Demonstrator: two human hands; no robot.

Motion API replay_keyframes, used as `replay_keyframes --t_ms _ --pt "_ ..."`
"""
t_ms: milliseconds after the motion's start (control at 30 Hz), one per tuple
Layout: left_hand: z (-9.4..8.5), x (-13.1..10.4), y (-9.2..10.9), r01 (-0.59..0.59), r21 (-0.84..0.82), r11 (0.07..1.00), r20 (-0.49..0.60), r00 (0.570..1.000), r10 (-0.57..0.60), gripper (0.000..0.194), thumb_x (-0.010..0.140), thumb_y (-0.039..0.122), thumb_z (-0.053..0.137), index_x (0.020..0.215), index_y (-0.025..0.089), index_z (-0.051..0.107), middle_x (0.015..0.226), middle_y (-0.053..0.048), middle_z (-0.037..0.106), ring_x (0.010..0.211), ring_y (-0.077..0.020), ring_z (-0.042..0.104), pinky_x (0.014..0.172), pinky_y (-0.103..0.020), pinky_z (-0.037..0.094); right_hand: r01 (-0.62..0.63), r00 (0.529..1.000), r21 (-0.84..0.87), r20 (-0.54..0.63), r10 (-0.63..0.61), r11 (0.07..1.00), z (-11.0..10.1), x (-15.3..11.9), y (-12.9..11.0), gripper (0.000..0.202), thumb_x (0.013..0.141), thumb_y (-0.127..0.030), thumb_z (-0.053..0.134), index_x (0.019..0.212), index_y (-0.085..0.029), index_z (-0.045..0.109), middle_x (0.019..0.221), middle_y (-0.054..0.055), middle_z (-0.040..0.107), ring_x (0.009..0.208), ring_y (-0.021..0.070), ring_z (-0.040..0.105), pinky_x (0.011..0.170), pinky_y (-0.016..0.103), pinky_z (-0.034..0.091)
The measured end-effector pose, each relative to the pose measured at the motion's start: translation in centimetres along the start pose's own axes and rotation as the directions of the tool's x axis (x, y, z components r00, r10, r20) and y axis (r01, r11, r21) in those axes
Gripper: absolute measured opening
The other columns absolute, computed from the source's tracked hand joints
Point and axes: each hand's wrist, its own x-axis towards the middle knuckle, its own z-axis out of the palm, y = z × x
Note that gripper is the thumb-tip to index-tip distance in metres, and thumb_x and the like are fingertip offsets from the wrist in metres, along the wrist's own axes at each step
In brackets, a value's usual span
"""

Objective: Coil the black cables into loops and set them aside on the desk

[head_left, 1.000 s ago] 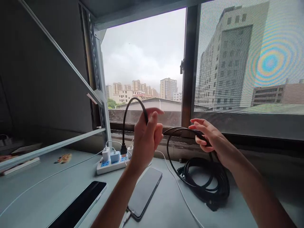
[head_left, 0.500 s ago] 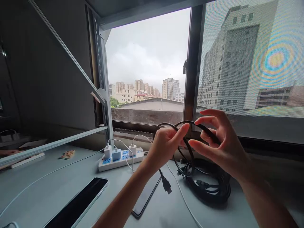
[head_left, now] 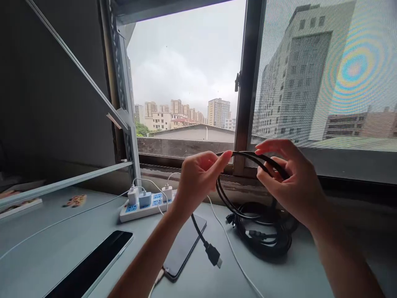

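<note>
A black cable (head_left: 245,154) hangs in loops between my two hands, above the desk. My left hand (head_left: 201,178) pinches it between thumb and fingers. Below that hand dangles one cable end with a black HDMI-like plug (head_left: 212,254). My right hand (head_left: 288,178) is closed round the loops on the right, thumb against the strands. Behind and below the held loops, a coil of black cable (head_left: 266,248) with several plugs lies on the desk.
A power strip (head_left: 130,216) with white chargers stands under the window. One phone (head_left: 93,265) lies at front left; another (head_left: 186,244) is beneath my left wrist. A thin white cable (head_left: 231,244) crosses the desk (head_left: 102,215). Metal shelf bars (head_left: 68,182) are at left.
My left hand has moved left, away from the right one, and the loops between them are wider. The right thumb has closed onto the cable. The view has shifted slightly right.
</note>
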Motion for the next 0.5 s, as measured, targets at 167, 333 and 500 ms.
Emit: replay_keyframes --t_ms 167,333,500 --pt "-0.3 -0.1 0.2 -0.070 0.248 0.966 -0.208 0.970 0.123 0.041 0.068 0.048 0.077 0.089 0.020 0.055 0.058 0.003 0.059 0.050 -0.0129 0.054 0.046 -0.023 0.037 0.022 0.982 -0.033 -0.185 -0.028 0.999 -1.2 0.3 -0.5 0.029 0.069 -0.011 0.064 0.094 -0.024 0.058 0.106 0.001 0.061 0.065 0.0093 0.057 0.049 0.021 0.045" --pt "0.0 0.0 -1.2 -0.069 0.364 0.929 -0.061 0.993 0.097 0.057 0.063 0.046 0.081 0.109 0.023 0.056 0.104 -0.006 0.063 0.097 -0.0243 0.059 0.075 -0.032 0.046 0.106 0.953 0.013 -0.288 -0.097 0.994 -1.3 0.6 0.1 0.020 0.071 -0.018 0.069 0.088 -0.024 0.060 0.096 -0.001 0.061 0.053 0.0058 0.053 0.046 0.022 0.044" --pt "1.0 0.8 -3.9 0.116 0.062 0.991 0.222 0.967 -0.127 0.029 0.084 0.046 0.057 0.082 0.017 0.065 0.083 -0.004 0.066 0.076 -0.0184 0.062 0.068 -0.028 0.045 0.082 0.956 0.253 -0.294 -0.004 0.964 -1.0 0.1 -0.9 0.018 0.073 -0.021 0.072 0.082 -0.026 0.057 0.088 -0.003 0.057 0.052 0.0064 0.051 0.041 0.023 0.044"
